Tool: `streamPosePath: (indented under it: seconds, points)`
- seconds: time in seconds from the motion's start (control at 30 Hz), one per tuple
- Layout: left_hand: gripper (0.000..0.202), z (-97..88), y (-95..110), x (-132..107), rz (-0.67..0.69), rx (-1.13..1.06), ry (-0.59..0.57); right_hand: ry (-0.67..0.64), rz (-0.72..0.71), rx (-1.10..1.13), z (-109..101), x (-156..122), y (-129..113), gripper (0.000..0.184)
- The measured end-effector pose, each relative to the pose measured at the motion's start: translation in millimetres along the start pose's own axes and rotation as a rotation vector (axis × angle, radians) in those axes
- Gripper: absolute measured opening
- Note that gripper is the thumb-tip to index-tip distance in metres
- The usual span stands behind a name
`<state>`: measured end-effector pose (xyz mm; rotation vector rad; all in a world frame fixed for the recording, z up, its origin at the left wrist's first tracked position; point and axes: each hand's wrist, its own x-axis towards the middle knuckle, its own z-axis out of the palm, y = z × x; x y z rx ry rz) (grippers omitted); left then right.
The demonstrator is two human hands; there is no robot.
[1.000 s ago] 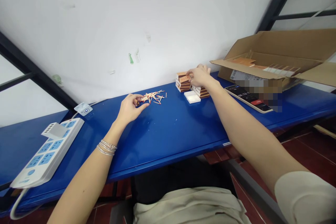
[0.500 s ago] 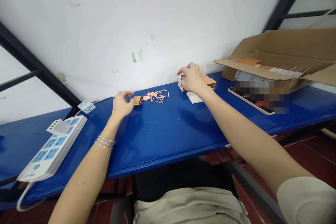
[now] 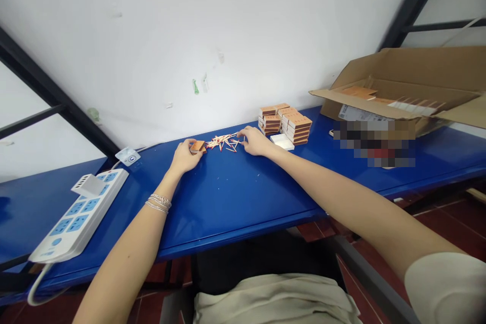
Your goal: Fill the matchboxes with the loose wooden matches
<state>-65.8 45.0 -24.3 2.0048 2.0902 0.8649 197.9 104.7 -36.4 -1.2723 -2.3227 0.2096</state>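
My left hand [image 3: 185, 158] holds a small orange-and-brown matchbox [image 3: 197, 147] in its fingertips, low over the blue table [image 3: 228, 197]. Just right of that box lies a loose pile of red-tipped wooden matches [image 3: 224, 142]. My right hand [image 3: 255, 142] reaches in from the right, its fingertips at the pile's right edge. Whether those fingers pinch any match is hard to see. Behind my right hand stand several stacks of matchboxes [image 3: 285, 123], with a white box tray [image 3: 282, 142] at their front.
An open cardboard carton [image 3: 398, 76] holding more boxes stands at the table's right end, with a blurred patch [image 3: 374, 144] in front of it. A white power strip [image 3: 81, 212] lies at the left. The white wall bounds the table's far side.
My right hand has moved left from the matchbox stacks to the loose matches, leaving the stacks uncovered. My left hand now holds the matchbox up in its fingers.
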Motion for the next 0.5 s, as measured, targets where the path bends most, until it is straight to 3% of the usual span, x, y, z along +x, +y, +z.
streamPosePath:
  seconds: [0.3,0.5]
  points:
    - [0.053,-2.2,0.9,0.6,-0.034,0.018,-0.015,0.032,0.102,-0.03,1.0,1.4,-4.3,0.036]
    - [0.053,-3.6,2.1,-0.5,-0.053,0.051,-0.009,-0.018,0.036,0.003,3.6,5.9,-0.3,0.025]
